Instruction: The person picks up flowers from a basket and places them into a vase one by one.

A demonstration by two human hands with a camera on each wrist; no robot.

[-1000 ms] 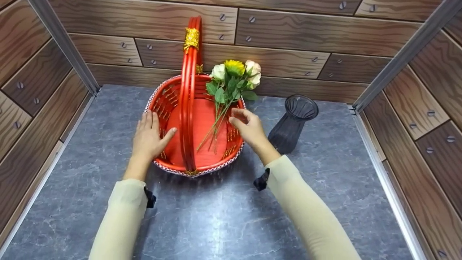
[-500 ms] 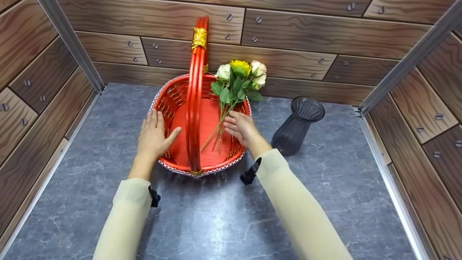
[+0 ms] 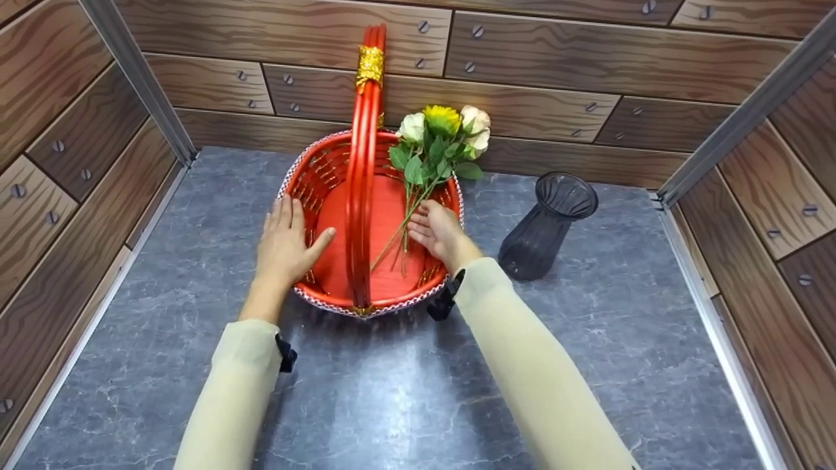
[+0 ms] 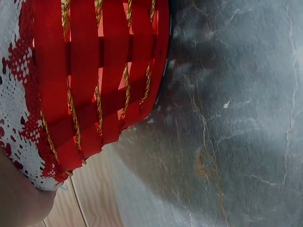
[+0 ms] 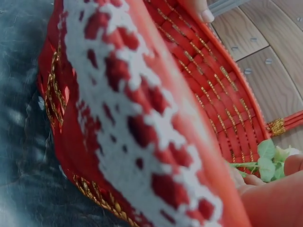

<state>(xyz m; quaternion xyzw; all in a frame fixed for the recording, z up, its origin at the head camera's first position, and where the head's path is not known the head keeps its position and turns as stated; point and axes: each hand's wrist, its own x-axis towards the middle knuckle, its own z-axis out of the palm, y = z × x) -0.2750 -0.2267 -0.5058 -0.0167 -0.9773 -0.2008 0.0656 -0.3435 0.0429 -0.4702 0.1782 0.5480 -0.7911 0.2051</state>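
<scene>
A round red basket (image 3: 405, 301) with a lace-trimmed rim and tall arched handle stands before the back wall in the head view. My left hand (image 3: 282, 251) rests on its left rim, fingers straight and thumb spread inward. Pale roses and a yellow sunflower (image 3: 443, 121), with leaves and long green stems, lean on the basket's back right rim, stem ends inside. My right hand (image 3: 441, 233) reaches over the right rim, fingertips right at the stems (image 3: 394, 241). In the right wrist view, thumb and fingers stand apart beside the green leaves (image 5: 266, 156).
A dark ribbed glass vase (image 3: 535, 238) leans to the right of the basket on the grey marbled floor (image 3: 366, 391). Wood-patterned walls (image 3: 522, 59) with metal corner strips close in the back and both sides.
My right hand has moved left from the right rim, over the basket's inside to the stems. My left hand stays on the left rim. The head view has shifted slightly.
</scene>
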